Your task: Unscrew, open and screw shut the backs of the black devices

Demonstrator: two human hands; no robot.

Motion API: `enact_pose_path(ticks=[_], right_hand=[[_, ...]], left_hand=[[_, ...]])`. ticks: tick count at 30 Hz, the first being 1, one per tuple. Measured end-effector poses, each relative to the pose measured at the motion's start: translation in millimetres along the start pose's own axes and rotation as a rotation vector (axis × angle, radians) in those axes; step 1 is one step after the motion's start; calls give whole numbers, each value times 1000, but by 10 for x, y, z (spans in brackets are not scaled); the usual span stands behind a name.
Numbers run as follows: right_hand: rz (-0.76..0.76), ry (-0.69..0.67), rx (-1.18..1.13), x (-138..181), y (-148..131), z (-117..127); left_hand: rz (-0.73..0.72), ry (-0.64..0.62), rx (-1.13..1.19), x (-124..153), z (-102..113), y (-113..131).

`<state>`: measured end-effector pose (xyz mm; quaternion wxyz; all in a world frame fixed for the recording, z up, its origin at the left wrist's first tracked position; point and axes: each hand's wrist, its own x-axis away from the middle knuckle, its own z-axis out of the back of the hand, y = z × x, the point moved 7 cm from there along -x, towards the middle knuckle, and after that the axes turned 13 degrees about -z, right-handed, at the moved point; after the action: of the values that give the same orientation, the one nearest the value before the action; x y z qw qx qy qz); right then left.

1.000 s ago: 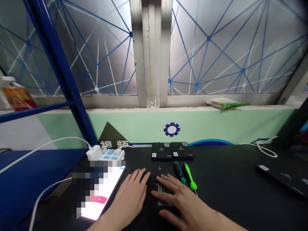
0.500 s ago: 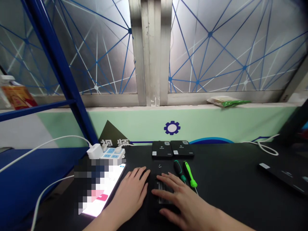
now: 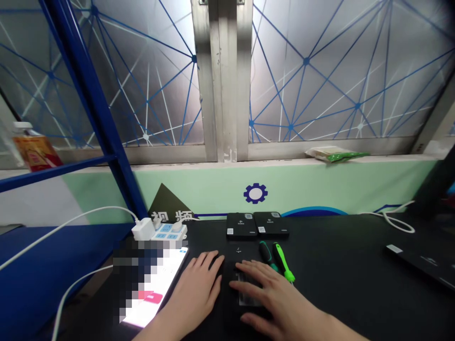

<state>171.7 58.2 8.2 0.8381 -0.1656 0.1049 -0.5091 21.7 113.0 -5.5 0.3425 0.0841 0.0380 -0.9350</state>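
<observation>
My left hand lies palm down on the black table, fingers stretched out, between a lit phone-like screen and a dark object with a clear rectangular panel. Over that dark object rests my right hand, its fingers spread and nothing gripped; it covers much of the object, whose outline blends into the tabletop. A few tiny metal pieces lie just beyond. To the right of them are a dark green screwdriver and a bright green screwdriver, their shafts partly hidden.
Two flat black boxes stand side by side near the wall. A white power strip holds a charger with a white cable. Far right lies a long black device. A blue frame rises at left.
The whole view has shifted slightly, with the scene now lower in the picture. Both hands keep nearly the same place on the table.
</observation>
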Motion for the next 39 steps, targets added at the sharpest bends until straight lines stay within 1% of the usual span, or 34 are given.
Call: enact_pose_path(ticks=[4,9,16,22,27,32,35,38,39], right_hand=[[-14,66,-31,21,28,42],[-1,136,-78,30,80,38],[1,152,-124,28,132,55],[-1,160,-118,22,139,57],[34,162,-112,14,133,62],[54,187,-124,15,161,46],[110,234,-104,29,149,67],[206,338,-63,69,134,160],[217,382,-46,81,151,205]], left_hand=[[-6,26,0,3,4,-1],[-21,35,-5,-11,-7,-5],[-22,33,-2,-8,-19,-8],[-27,53,6,-13,-1,-4],[-20,21,-27,-25,-26,0],[-33,30,-36,-29,-11,3],[-35,23,-41,-28,-14,3],[-42,34,-36,-31,-16,7],[-45,42,-33,-32,-15,8]])
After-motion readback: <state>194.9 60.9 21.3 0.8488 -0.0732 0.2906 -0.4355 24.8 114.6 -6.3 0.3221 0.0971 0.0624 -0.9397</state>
